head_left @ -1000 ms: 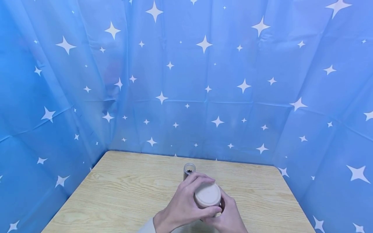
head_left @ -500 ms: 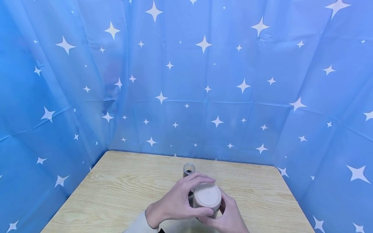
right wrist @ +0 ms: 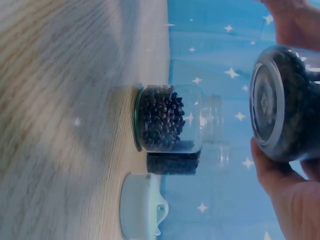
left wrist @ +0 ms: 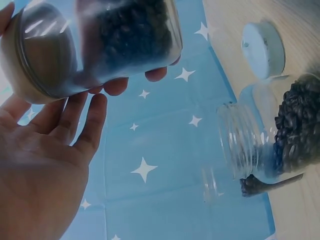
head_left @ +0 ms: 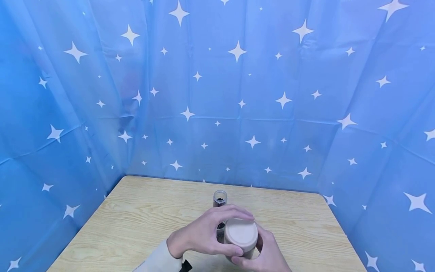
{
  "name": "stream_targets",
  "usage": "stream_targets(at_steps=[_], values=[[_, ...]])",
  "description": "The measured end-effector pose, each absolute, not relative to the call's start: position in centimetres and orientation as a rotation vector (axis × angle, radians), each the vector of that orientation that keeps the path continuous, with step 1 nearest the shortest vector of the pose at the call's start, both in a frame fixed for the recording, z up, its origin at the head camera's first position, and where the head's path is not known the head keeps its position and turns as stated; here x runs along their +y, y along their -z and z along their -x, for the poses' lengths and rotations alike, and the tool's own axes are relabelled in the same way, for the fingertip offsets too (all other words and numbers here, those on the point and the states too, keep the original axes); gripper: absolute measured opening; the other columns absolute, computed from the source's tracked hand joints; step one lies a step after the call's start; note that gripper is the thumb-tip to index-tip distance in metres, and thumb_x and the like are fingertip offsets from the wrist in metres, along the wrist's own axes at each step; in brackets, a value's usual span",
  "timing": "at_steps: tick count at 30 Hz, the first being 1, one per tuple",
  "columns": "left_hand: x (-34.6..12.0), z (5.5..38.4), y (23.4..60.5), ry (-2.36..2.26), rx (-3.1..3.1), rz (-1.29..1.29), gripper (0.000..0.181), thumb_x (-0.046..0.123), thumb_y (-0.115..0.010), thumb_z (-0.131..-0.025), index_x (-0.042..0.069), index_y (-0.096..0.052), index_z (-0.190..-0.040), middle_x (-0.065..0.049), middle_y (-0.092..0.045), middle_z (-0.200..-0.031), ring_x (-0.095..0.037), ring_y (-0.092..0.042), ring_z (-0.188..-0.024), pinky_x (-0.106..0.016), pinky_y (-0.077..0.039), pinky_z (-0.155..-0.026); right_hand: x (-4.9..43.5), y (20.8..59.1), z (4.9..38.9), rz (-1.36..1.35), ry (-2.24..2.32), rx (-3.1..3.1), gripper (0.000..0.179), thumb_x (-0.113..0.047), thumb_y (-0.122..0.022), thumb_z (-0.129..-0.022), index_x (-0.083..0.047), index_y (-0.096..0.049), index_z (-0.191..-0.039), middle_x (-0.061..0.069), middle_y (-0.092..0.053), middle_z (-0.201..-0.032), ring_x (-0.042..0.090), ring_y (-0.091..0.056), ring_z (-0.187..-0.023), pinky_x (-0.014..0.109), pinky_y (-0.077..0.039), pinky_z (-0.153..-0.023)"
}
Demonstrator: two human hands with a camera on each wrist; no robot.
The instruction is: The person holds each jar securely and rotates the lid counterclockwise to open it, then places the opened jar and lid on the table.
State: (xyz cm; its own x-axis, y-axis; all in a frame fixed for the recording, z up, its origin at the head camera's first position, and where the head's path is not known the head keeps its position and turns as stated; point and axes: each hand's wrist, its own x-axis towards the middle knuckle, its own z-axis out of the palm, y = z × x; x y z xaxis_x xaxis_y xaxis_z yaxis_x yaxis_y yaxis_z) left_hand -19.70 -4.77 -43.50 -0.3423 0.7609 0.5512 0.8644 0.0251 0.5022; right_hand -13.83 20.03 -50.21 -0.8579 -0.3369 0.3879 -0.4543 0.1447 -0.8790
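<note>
In the head view, my left hand (head_left: 200,234) grips the wide beige lid (head_left: 241,231) of a clear jar, thumb on the near side and fingers over the far side. My right hand (head_left: 268,249) holds the jar's body from the right. Dark beans fill part of this held jar (left wrist: 132,37), which is raised off the table, its lid seated on its mouth. Close by stands an uncovered glass jar (right wrist: 162,120) of dark beans, partly covered by my left hand in the head view. Behind it is a taller clear container (head_left: 220,198) with dark contents.
A pale lid with a loop handle (right wrist: 142,206) lies on the wooden table (head_left: 153,211) near the uncovered jar. Blue star-printed curtain (head_left: 217,94) closes off the table's back and sides.
My left hand has shifted left and its wrist has swung outward around the lid. The held jar has sunk slightly, and more of the uncovered jar shows. My right hand has hardly moved.
</note>
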Motion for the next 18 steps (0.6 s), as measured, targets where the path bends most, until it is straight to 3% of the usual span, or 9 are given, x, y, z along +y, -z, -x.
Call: stream_targets(at_steps=[18], values=[[-4.2,18.7,44.1,1.241,-2.140,1.545,0.071,0.031,-0.101,-0.094,0.021,-0.069,-0.156,0.003,-0.072,-0.154,-0.012,-0.071,-0.142,-0.028,-0.062,-0.112,20.1,50.4,14.0,-0.819,-1.743,-2.303,0.071,-0.010,-0.100,-0.089,-0.021,-0.069,-0.152,0.001,-0.082,-0.137,0.014,-0.081,-0.119,0.031,-0.067,-0.102]])
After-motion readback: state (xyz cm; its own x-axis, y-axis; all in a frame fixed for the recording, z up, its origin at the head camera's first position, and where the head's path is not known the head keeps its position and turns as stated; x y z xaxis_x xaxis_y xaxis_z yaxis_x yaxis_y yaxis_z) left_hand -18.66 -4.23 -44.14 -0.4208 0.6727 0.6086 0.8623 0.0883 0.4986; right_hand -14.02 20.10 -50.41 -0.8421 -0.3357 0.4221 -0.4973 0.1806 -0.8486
